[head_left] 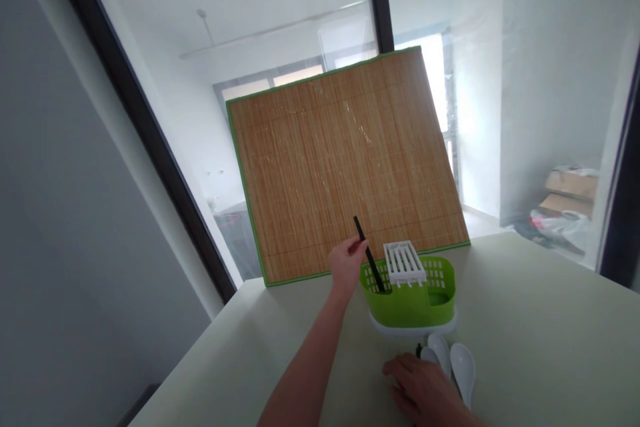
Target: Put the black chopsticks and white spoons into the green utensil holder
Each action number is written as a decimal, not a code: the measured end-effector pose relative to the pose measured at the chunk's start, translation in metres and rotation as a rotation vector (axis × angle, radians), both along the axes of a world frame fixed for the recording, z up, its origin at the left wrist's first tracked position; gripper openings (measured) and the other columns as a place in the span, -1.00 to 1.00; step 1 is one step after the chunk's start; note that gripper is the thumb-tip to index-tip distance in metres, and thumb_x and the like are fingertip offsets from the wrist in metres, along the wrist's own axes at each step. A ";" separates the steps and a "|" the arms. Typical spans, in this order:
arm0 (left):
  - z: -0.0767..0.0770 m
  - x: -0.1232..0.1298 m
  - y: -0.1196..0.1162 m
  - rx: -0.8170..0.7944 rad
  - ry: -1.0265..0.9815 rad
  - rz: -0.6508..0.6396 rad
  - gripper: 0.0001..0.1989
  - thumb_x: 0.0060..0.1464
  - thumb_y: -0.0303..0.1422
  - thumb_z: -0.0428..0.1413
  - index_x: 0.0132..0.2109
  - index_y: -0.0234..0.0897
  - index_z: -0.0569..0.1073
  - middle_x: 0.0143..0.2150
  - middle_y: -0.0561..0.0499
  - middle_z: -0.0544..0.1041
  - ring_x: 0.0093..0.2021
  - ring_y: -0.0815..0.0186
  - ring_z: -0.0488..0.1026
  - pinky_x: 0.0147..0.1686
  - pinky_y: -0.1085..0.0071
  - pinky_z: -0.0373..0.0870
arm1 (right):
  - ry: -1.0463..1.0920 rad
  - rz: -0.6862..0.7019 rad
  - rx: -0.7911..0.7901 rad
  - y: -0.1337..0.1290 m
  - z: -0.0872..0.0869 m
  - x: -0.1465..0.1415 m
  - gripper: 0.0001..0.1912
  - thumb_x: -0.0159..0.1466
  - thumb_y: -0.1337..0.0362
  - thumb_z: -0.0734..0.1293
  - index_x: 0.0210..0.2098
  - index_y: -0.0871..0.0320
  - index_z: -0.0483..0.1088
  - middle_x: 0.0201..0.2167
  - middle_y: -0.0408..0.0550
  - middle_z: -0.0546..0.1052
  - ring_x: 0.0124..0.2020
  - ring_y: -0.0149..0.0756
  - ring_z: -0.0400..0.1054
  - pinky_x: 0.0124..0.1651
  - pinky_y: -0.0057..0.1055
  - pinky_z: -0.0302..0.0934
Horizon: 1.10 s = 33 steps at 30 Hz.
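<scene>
My left hand (347, 263) pinches black chopsticks (371, 257) near their upper part; whether one or two, I cannot tell. They lean, with the lower end inside the left compartment of a green utensil basket (406, 310). A white slotted rack (404, 261) sits across the basket's middle. In front of the basket, my right hand (425, 388) is palm down on the table with fingers bent, and what lies under them is hidden. Beside it lie several white spoons (464, 370), their handles partly covered by the hand. A small black tip (419, 349) pokes out beyond the fingers.
A bamboo mat (345, 173) with green edging leans against the glass behind the basket. The basket stands on a white base (414, 331) on a pale table (540, 320). Dark window frames rise at both sides. Cardboard boxes (571, 192) are beyond the glass.
</scene>
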<state>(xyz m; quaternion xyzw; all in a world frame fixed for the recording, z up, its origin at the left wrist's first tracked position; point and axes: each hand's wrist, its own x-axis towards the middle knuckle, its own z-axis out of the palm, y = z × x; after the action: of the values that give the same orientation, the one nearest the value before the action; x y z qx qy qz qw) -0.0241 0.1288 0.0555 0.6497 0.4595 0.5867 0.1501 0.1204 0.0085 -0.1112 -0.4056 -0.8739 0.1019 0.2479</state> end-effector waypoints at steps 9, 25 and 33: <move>-0.038 0.021 0.037 -0.242 0.264 -0.022 -0.82 0.06 -0.37 0.16 -0.22 -0.37 0.58 -0.29 -0.15 0.61 -0.27 0.24 0.55 -0.28 0.38 0.41 | -0.201 -0.014 0.050 0.011 -0.007 -0.007 -0.81 0.09 0.40 0.29 -0.29 0.11 0.43 -0.32 -0.08 0.54 -0.28 -0.20 0.42 -0.35 -0.43 0.12; -0.036 0.024 0.042 -0.359 0.686 0.022 -0.74 0.17 -0.32 0.01 -0.16 -0.23 0.59 -0.18 -0.19 0.58 -0.13 0.11 0.49 -0.19 0.29 0.35 | -0.245 -0.013 0.100 0.009 -0.013 -0.008 -0.91 0.12 0.38 0.29 -0.37 0.12 0.42 -0.36 -0.09 0.53 -0.32 -0.24 0.41 -0.38 -0.43 0.07; -0.031 0.006 0.025 -0.169 0.530 0.142 -0.66 0.22 -0.26 -0.04 0.04 -0.29 0.46 0.03 -0.15 0.46 -0.10 0.22 0.44 -0.06 0.31 0.32 | -0.219 -0.008 0.076 0.007 -0.005 -0.005 -0.90 0.17 0.37 0.26 -0.36 0.12 0.42 -0.35 -0.08 0.52 -0.30 -0.23 0.41 -0.35 -0.42 0.11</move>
<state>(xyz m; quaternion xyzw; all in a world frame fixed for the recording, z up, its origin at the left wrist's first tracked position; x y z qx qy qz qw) -0.0182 0.1535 0.0241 0.7319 0.5742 0.3650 0.0369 0.1155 0.0153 -0.1163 -0.4082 -0.8973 0.0229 0.1664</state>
